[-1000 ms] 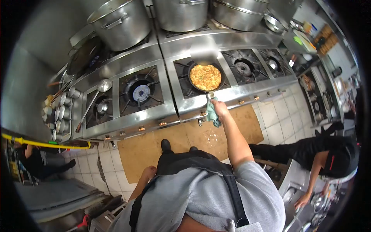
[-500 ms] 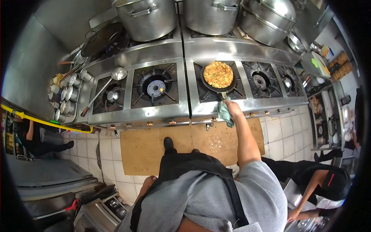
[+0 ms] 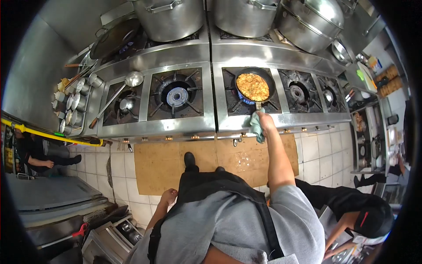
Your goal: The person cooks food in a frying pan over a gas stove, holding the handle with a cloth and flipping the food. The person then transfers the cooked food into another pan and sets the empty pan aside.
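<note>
My right hand [image 3: 265, 120] is closed around the handle of a black frying pan [image 3: 271, 97], with a folded green cloth [image 3: 256, 127] between palm and handle. In the pan lies a round, golden-brown omelette-like cake [image 3: 252, 87], its top flecked and uneven. The pan sits over a burner, and blue flame [image 3: 244, 99] shows at its lower left edge. My left hand [image 3: 169, 196] hangs low beside my apron, away from the stove, its fingers loosely curled with nothing visible in them.
A long-handled ladle [image 3: 132, 79] lies across the left burners. Large steel pots [image 3: 169, 22] and a wok [image 3: 115, 40] stand behind. Metal cups [image 3: 79, 102] fill the left rack. One co-worker [image 3: 372, 216] bends at the lower right; another person [image 3: 37, 158] is at far left.
The pan has shifted slightly right on its burner, and blue flame now shows beside it. My left hand has moved forward, more into view. The person at far left has lowered an arm.
</note>
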Demonstrator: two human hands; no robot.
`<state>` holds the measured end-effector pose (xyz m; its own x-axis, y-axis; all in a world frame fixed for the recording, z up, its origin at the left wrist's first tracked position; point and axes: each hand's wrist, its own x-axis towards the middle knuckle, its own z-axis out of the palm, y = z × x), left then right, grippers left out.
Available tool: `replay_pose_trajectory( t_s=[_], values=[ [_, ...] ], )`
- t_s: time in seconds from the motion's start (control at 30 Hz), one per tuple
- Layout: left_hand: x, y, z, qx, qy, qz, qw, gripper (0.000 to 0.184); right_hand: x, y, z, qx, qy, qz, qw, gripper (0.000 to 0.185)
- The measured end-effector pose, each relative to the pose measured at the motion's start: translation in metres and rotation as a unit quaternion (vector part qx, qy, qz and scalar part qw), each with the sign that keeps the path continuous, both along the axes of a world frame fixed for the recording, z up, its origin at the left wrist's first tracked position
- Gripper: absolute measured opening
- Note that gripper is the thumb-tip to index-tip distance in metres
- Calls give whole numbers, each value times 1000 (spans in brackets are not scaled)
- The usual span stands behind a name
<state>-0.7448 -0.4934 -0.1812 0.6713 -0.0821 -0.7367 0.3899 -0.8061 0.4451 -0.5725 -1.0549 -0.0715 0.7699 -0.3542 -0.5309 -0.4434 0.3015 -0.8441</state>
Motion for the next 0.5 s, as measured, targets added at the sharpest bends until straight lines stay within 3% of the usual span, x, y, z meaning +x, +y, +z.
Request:
replay_pose_trajectory(
  t_s=[0.1, 0.13, 0.27, 0.33, 0.4, 0.5],
  values=[
    [4, 0, -10, 35, 9, -42, 998, 32, 4, 1, 2, -77, 24, 5, 997, 25],
    [4, 1, -10, 34, 8, -39, 999, 32, -10, -1, 8, -33, 31, 3, 999, 26],
    [2, -3, -6, 10, -4, 14, 1000, 31, -21, -9, -3, -55, 28, 9, 998, 24],
    [-3, 0, -6, 10, 13, 20, 1000, 32, 1, -2, 6, -5, 7, -20, 1000, 24],
    [-1, 2, -4, 31, 9, -43, 999, 32, 8, -1, 10, -1, 10, -30, 999, 24],
    [-1, 3, -2, 22, 7, -24, 999, 31, 0, -5, 24, 78, 22, 25, 996, 25]
  ],
)
